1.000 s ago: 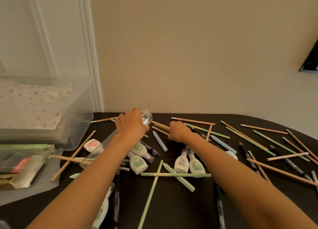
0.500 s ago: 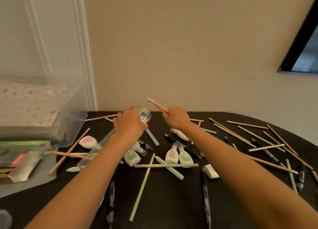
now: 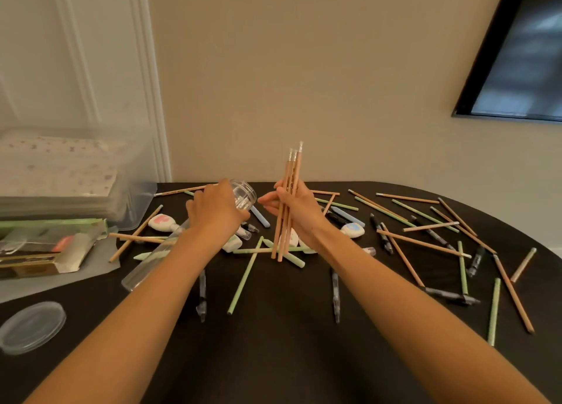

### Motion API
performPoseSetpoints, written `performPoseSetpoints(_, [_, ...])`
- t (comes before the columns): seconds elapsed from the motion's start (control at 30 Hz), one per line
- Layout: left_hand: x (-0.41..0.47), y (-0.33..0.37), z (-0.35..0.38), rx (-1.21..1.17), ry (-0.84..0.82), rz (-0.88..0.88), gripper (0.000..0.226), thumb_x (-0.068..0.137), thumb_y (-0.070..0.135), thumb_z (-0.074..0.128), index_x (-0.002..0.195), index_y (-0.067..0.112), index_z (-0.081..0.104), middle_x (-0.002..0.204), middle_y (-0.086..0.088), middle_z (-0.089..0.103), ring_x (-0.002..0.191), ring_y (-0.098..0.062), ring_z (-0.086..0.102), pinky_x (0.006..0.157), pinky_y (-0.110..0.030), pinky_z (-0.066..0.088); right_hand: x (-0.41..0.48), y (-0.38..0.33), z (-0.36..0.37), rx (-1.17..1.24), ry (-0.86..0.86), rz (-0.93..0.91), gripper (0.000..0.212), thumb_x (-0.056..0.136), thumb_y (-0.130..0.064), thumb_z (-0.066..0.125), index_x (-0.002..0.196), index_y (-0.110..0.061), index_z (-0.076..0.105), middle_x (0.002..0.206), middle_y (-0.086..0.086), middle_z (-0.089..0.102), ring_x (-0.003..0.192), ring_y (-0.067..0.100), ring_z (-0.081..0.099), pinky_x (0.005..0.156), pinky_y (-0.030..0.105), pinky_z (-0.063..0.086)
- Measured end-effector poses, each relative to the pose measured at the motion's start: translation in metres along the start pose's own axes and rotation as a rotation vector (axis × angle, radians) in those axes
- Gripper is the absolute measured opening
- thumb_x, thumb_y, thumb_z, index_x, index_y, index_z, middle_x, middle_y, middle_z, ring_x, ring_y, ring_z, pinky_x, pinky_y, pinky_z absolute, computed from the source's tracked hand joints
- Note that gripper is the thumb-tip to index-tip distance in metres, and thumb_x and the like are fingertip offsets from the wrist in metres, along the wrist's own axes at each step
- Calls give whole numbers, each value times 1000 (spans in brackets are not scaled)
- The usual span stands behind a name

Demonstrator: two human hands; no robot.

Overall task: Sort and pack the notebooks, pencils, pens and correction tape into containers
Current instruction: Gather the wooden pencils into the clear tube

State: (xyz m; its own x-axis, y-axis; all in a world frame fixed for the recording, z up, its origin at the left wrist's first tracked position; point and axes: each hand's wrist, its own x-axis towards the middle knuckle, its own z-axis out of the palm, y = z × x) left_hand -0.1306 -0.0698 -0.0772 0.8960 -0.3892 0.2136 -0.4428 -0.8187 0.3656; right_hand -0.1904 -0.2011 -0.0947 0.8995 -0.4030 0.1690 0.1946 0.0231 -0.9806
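Table [image 3: 273, 358] — left hand [image 3: 217, 213] grips jar [image 3: 244, 195], right hand [image 3: 301, 215] pencils [image 3: 292, 172].

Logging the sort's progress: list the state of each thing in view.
left hand, grips the clear jar
clear jar, lidless, tilted, mouth towards the right hand
right hand, holds three wooden pencils
three wooden pencils, bundled, near upright, eraser ends up
clear lid, off, lying flat on the table
storage bin, holds stacked notebooks
pink correction tape, loose on the table
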Motion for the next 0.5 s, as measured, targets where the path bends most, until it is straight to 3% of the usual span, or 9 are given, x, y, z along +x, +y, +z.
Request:
performPoseSetpoints(0.13, [-10, -3, 0, 2, -6, -6, 61, 81, 37, 68, 129, 12, 42, 127, -12, 52, 118, -31, 47, 95, -43, 39, -20, 18, 7, -106, 89, -143, 13, 100, -11, 36, 96, -16, 47, 98, 4, 64, 100, 14, 63, 97, 30, 47])
performPoseSetpoints(0.23, [-21, -3, -1, -20, 3, 8, 60, 80, 36, 69, 129, 13, 42, 126, -11, 53, 117, -30, 48, 95, -43, 41, -37, 37, 10, -131, 130, -87, 13, 100, -13, 36, 98, -16, 48, 102, 0, 64, 105, 11, 60, 103, 33, 42])
performPoseSetpoints(0.37, [-33, -2, -1, 8, -12, 27, 66, 80, 36, 69, 133, 13, 38, 129, -11, 51, 120, -30, 46, 96, -42, 39, -42, 48, 5, -172, 142, 9, 23, 101, -15, 33, 113, -4, 49, 104, 11, 67, 95, 10, 63, 96, 31, 45])
performPoseSetpoints(0.43, [-36, -2, -1, 12, -35, 37, 67, 79, 38, 70, 133, 14, 38, 128, -10, 52, 119, -29, 47, 95, -41, 40, -39, 40, 2, -41, 149, 53, 27, 103, -18, 30, 112, -1, 48, 95, 14, 68, 91, 16, 67, 87, 29, 52])
performPoseSetpoints(0.5, [-39, -2, -2, -13, -61, 64, 64, 77, 38, 71, 130, 16, 41, 125, -8, 54, 116, -27, 49, 94, -41, 42, -36, 24, -1, 258, 151, 129, 23, 103, -17, 28, 97, -5, 47, 94, 20, 66, 98, 31, 66, 83, 35, 54])
